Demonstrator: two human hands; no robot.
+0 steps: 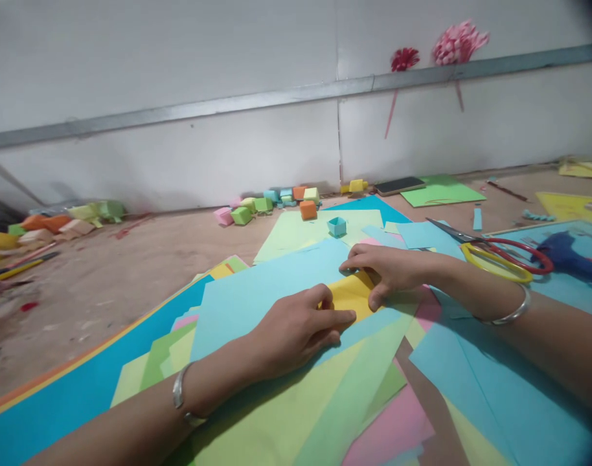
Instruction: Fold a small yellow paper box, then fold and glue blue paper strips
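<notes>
A small yellow paper (348, 294) lies on light blue sheets (257, 285) between my hands. My left hand (300, 327) rests at its left and near side, the index finger stretched along its near edge and the other fingers curled. My right hand (386, 268) bends over its right end, with the thumb and fingers apart at the paper's edge. The paper's outer ends are partly hidden by my fingers. Beyond my hands a small open teal paper box (337, 226) stands on a pale green sheet (281, 236).
Scissors (500, 252) with red and yellow handles and a blue glue gun (570, 255) lie at the right. Small paper cubes (263, 204) and a phone (399, 186) are near the wall (218, 162). More folded pieces (43, 223) and a pen (21, 266) sit at the left.
</notes>
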